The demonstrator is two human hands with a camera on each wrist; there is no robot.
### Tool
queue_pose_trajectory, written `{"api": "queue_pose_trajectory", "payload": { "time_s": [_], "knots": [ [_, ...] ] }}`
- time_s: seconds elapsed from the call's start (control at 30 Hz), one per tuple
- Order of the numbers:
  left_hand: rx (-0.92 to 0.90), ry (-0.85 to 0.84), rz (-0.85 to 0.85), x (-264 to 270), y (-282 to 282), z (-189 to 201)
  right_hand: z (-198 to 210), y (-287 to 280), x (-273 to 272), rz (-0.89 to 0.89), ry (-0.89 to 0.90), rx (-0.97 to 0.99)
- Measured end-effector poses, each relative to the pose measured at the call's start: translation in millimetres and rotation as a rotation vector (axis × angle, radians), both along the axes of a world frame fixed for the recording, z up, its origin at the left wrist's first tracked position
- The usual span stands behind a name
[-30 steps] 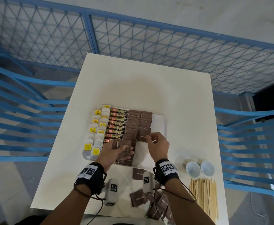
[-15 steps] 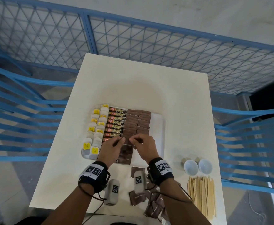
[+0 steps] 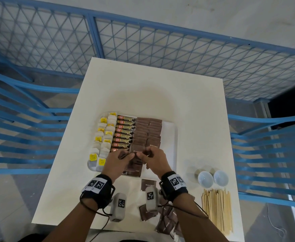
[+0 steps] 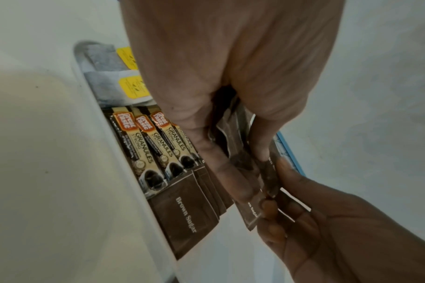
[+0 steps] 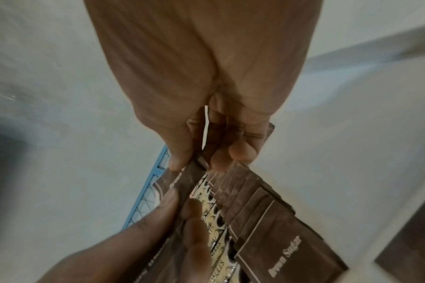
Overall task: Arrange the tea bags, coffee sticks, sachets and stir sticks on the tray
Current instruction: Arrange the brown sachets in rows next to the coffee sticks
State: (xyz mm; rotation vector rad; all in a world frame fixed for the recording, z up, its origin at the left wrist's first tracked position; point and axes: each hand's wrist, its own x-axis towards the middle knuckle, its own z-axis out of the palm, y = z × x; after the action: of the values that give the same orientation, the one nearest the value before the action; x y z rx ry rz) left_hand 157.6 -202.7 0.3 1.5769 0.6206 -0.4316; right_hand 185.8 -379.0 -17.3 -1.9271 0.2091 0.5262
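The brown-sugar stage is in hand. Both hands meet over the near end of the tray (image 3: 175,137). The left hand (image 3: 118,159) curls round a small stack of brown sugar sachets (image 4: 233,134), and the right hand (image 3: 156,160) pinches one sachet (image 5: 182,180) by its edge between thumb and fingers (image 5: 240,151). It seems to be drawing that one off the stack.

On the tray the tea bags (image 3: 103,138) fill the left columns, the coffee sticks (image 3: 124,132) lie beside them, and two overlapping rows of placed sachets (image 3: 148,131) run down the middle. The right strip of the tray is bare.

By judgement, the next move calls for laying the pinched sachet flat at the near end of a row, overlapping its neighbour evenly and not nudging those already set. More loose sachets (image 3: 160,217) wait on the desk (image 3: 143,84) near the wrists. The stir sticks (image 3: 217,210) lie in a bundle at the near right, not yet on the tray.

The desk is white and matte. Two small white bowls (image 3: 213,179) stand just beyond the stir sticks. Blue railings and a blue mesh fence (image 3: 160,44) surround the desk, over a pale concrete floor.
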Motion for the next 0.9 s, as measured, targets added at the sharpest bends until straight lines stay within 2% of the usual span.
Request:
{"api": "queue_pose_trajectory", "payload": {
  "time_s": [0.1, 0.2, 0.3, 0.43, 0.9],
  "knots": [
    [-0.031, 0.014, 0.015, -0.7, -2.8, -0.4, -1.0, -3.0, -3.8, 0.018, 0.02, -0.007],
    [-0.022, 0.029, 0.014, -1.6, -2.4, -3.3, -5.3, -11.4, -0.5, -0.053, 0.01, -0.038],
    [-0.177, 0.076, 0.014, -1.7, -1.4, -4.1, -11.4, -27.7, 6.1, -0.184, -0.036, -0.164],
    [-0.183, 0.068, -0.027, -3.1, 2.6, -5.2, -18.5, -37.8, 9.1, -0.226, -0.041, -0.31],
    [-0.206, 0.071, -0.023, 0.5, 9.1, -10.6, -25.5, -28.3, 12.3, -0.315, 0.006, -0.334]
  ]
}}
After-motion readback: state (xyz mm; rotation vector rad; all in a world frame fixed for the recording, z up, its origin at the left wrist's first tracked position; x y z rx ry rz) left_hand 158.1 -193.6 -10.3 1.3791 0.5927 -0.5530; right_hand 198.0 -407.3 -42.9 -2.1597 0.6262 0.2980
